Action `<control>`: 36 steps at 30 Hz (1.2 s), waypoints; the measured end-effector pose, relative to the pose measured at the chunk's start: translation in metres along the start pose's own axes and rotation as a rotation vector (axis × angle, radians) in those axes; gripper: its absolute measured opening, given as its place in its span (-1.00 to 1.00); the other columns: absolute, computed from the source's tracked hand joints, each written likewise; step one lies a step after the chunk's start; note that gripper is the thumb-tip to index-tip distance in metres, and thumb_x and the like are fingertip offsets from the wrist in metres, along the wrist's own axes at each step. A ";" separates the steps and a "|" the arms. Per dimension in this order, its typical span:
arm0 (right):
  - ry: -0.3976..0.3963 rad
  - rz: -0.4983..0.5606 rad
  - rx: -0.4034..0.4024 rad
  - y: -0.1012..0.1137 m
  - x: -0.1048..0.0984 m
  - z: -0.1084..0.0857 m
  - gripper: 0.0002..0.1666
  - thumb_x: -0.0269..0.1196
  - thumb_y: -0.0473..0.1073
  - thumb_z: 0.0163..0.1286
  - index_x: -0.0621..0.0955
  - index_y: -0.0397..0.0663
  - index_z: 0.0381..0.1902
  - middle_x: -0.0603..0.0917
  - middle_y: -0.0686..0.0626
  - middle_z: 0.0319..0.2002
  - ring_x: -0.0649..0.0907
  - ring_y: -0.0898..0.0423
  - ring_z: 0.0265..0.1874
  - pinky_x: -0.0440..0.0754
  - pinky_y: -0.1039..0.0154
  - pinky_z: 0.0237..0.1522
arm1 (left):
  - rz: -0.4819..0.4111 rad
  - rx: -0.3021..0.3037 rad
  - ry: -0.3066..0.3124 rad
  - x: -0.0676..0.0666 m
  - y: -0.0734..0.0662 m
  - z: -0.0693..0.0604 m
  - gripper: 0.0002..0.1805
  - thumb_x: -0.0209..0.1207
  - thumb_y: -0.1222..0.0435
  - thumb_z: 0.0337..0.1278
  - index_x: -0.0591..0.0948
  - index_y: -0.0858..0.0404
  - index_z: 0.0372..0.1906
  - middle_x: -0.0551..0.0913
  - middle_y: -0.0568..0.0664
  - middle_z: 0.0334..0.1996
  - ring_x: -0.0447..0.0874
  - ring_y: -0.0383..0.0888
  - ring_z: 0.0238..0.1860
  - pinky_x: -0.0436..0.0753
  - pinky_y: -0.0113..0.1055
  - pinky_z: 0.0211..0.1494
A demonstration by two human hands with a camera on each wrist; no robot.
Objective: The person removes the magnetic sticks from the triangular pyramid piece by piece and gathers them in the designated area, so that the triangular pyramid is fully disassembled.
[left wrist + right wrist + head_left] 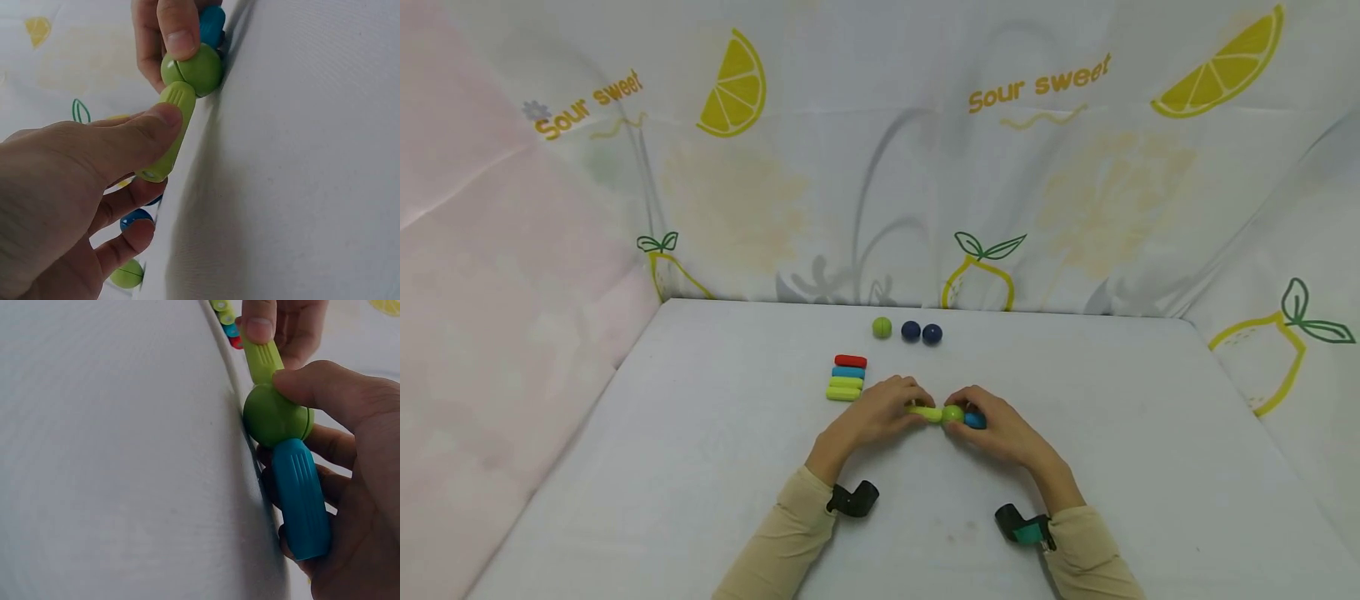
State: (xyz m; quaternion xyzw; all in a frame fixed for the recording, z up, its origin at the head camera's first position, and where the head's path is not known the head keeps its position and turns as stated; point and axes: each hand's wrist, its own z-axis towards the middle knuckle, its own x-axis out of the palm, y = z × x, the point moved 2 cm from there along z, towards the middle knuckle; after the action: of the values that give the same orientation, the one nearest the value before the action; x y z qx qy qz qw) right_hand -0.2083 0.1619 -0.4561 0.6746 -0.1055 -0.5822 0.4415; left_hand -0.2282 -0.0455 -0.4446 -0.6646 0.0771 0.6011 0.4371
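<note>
My left hand [887, 410] pinches a yellow-green ribbed rod [170, 134] between thumb and fingers. One end of that rod meets a green ball [275, 415], which my right hand [1000, 425] grips with thumb and fingertips. From the ball's other side sticks a blue ribbed rod [301, 500], lying along the right palm. Rod, ball and rod form a nearly straight line, held just over or on the white table; which of the two I cannot tell. Whether the yellow-green rod is fixed in the ball is also unclear.
Beside my left hand lies a row of rods: a red rod [850, 361], a blue rod [848, 372] and two yellow-green rods [844, 393]. Farther back sit a green ball [882, 327] and two dark blue balls [932, 334]. A printed cloth [865, 167] hangs behind the table [700, 467].
</note>
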 end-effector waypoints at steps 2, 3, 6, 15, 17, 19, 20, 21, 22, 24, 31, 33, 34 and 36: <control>0.004 0.000 0.000 0.000 0.000 0.000 -0.65 0.28 -0.02 0.28 0.52 0.11 0.00 0.58 0.11 -0.13 0.53 0.19 -0.18 0.50 0.20 -0.06 | -0.005 0.008 0.008 -0.001 0.000 -0.001 -0.77 0.23 0.21 0.17 0.65 0.12 -0.07 0.63 -0.13 -0.19 0.49 -0.23 -0.18 0.48 -0.40 -0.08; 0.007 -0.001 0.002 0.000 0.001 0.001 -0.65 0.27 -0.01 0.28 0.52 0.11 0.01 0.58 0.11 -0.13 0.53 0.19 -0.18 0.50 0.20 -0.06 | -0.009 0.011 0.014 -0.001 0.001 -0.001 -0.77 0.22 0.21 0.18 0.65 0.12 -0.07 0.63 -0.13 -0.19 0.50 -0.23 -0.17 0.49 -0.39 -0.07; 0.004 0.002 0.004 0.000 0.000 0.001 -0.65 0.27 -0.02 0.28 0.52 0.10 0.01 0.58 0.11 -0.12 0.53 0.18 -0.17 0.50 0.20 -0.05 | -0.014 0.010 0.037 -0.004 0.004 -0.004 -0.79 0.22 0.22 0.18 0.65 0.12 -0.08 0.63 -0.14 -0.18 0.51 -0.23 -0.13 0.50 -0.37 -0.01; 0.005 0.011 0.040 -0.003 -0.004 -0.001 -0.64 0.26 -0.02 0.29 0.52 0.09 0.02 0.57 0.10 -0.11 0.51 0.18 -0.16 0.50 0.23 -0.06 | -0.105 -0.106 -0.091 -0.040 0.033 -0.028 -0.80 0.28 0.29 0.10 0.67 0.13 -0.13 0.63 -0.14 -0.23 0.55 -0.22 -0.18 0.54 -0.33 -0.04; 0.015 0.026 0.043 -0.002 -0.004 -0.001 -0.64 0.26 -0.02 0.30 0.52 0.08 0.03 0.57 0.09 -0.10 0.51 0.17 -0.16 0.49 0.25 -0.06 | -0.114 -0.126 -0.128 -0.047 0.041 -0.034 -0.80 0.29 0.30 0.09 0.67 0.11 -0.14 0.62 -0.16 -0.24 0.54 -0.22 -0.19 0.54 -0.33 -0.05; 0.021 0.038 0.044 -0.003 -0.004 -0.002 -0.63 0.25 -0.02 0.31 0.52 0.08 0.04 0.57 0.09 -0.10 0.50 0.17 -0.16 0.49 0.27 -0.06 | -0.142 -0.141 -0.153 -0.053 0.048 -0.041 -0.80 0.30 0.31 0.07 0.67 0.11 -0.16 0.61 -0.16 -0.25 0.54 -0.21 -0.20 0.53 -0.30 -0.06; 0.024 0.042 0.042 -0.003 -0.004 -0.002 -0.64 0.25 -0.02 0.31 0.52 0.08 0.05 0.56 0.10 -0.10 0.50 0.17 -0.16 0.49 0.28 -0.06 | -0.160 -0.148 -0.160 -0.055 0.051 -0.044 -0.79 0.31 0.31 0.06 0.66 0.10 -0.16 0.61 -0.16 -0.26 0.54 -0.20 -0.20 0.53 -0.29 -0.06; 0.026 0.044 0.040 -0.003 -0.004 -0.003 -0.64 0.25 -0.02 0.31 0.52 0.08 0.05 0.56 0.10 -0.10 0.50 0.17 -0.16 0.49 0.28 -0.06 | -0.174 -0.158 -0.166 -0.057 0.053 -0.047 -0.79 0.32 0.31 0.04 0.66 0.10 -0.16 0.61 -0.15 -0.27 0.54 -0.20 -0.21 0.53 -0.28 -0.07; 0.027 0.046 0.039 -0.004 -0.004 -0.003 -0.63 0.24 -0.02 0.31 0.52 0.08 0.05 0.56 0.10 -0.10 0.50 0.17 -0.16 0.48 0.29 -0.06 | -0.188 -0.171 -0.169 -0.059 0.056 -0.049 -0.78 0.33 0.31 0.03 0.66 0.09 -0.16 0.62 -0.16 -0.27 0.53 -0.20 -0.21 0.53 -0.28 -0.07; 0.031 0.052 0.040 -0.005 -0.004 -0.003 -0.63 0.24 0.00 0.32 0.52 0.08 0.05 0.56 0.09 -0.10 0.49 0.17 -0.16 0.48 0.29 -0.07 | -0.208 -0.179 -0.169 -0.063 0.059 -0.054 -0.77 0.34 0.30 0.02 0.65 0.09 -0.16 0.64 -0.15 -0.27 0.53 -0.19 -0.22 0.53 -0.26 -0.08; 0.037 0.070 0.055 -0.007 -0.003 -0.002 -0.62 0.24 0.03 0.31 0.52 0.09 0.05 0.57 0.08 -0.08 0.49 0.15 -0.13 0.47 0.27 -0.05 | -0.238 -0.208 -0.134 -0.069 0.071 -0.069 -0.82 0.37 0.29 -0.04 0.65 0.11 -0.27 0.63 -0.15 -0.34 0.52 -0.20 -0.26 0.53 -0.26 -0.10; 0.036 0.073 0.058 -0.007 -0.003 -0.002 -0.62 0.24 0.03 0.31 0.52 0.10 0.05 0.57 0.08 -0.08 0.50 0.15 -0.14 0.47 0.28 -0.05 | -0.254 -0.224 -0.116 -0.069 0.073 -0.072 -0.82 0.38 0.28 -0.06 0.65 0.10 -0.29 0.63 -0.14 -0.34 0.53 -0.19 -0.26 0.54 -0.27 -0.11; 0.035 0.074 0.059 -0.007 -0.003 -0.002 -0.62 0.25 0.03 0.31 0.52 0.11 0.05 0.57 0.08 -0.08 0.50 0.16 -0.14 0.47 0.29 -0.05 | -0.260 -0.232 -0.106 -0.069 0.074 -0.072 -0.82 0.39 0.27 -0.07 0.65 0.10 -0.30 0.62 -0.14 -0.34 0.53 -0.19 -0.26 0.54 -0.28 -0.11; 0.033 0.078 0.055 -0.008 -0.003 -0.002 -0.62 0.25 0.03 0.31 0.52 0.10 0.04 0.57 0.08 -0.09 0.49 0.16 -0.15 0.47 0.30 -0.07 | -0.272 -0.243 -0.088 -0.069 0.074 -0.073 -0.82 0.39 0.26 -0.07 0.64 0.09 -0.32 0.62 -0.14 -0.34 0.52 -0.19 -0.26 0.55 -0.27 -0.11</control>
State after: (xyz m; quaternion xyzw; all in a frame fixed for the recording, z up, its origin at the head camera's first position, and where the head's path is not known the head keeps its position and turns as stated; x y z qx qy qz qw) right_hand -0.2105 0.1698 -0.4597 0.6913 -0.1402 -0.5504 0.4467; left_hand -0.2397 -0.1685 -0.4287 -0.6897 -0.1057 0.5700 0.4339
